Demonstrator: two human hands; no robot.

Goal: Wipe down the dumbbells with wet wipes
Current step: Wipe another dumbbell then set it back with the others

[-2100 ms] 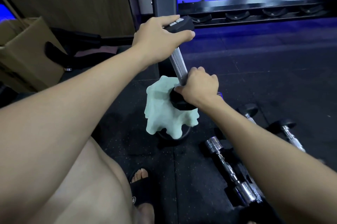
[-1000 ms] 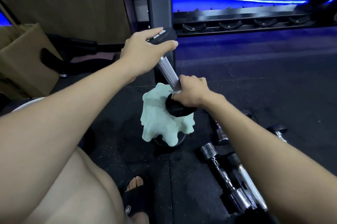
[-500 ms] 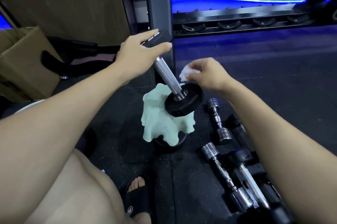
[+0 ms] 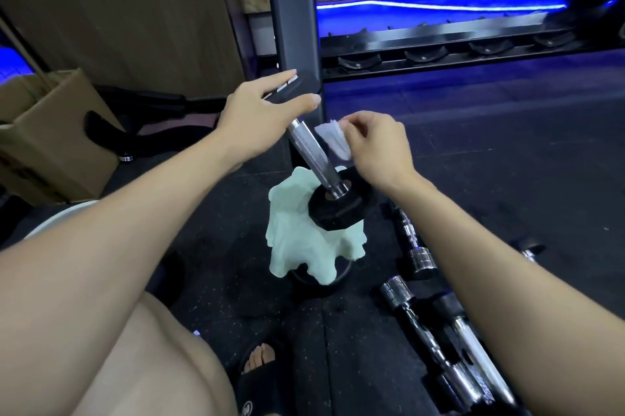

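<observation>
While the left hand (image 4: 260, 111) grips the upper black head of a tilted dumbbell (image 4: 313, 153), fingers and thumb curled over that head's edges, the right hand (image 4: 375, 148) pinches a crumpled white wet wipe (image 4: 333, 140) between thumb and fingertips, just beside the knurled chrome handle. Whether the wipe actually touches the handle is hard to tell from this angle. The dumbbell's lower head rests on a pale green cloth (image 4: 297, 243) draped over a dark round object on the black rubber floor (image 4: 209, 253). To the right, several chrome dumbbells (image 4: 419, 317) lie side by side on the floor, partly hidden by the right forearm. A cardboard box (image 4: 50, 141) sits at the left, and a dark rack (image 4: 439, 47) runs behind.
</observation>
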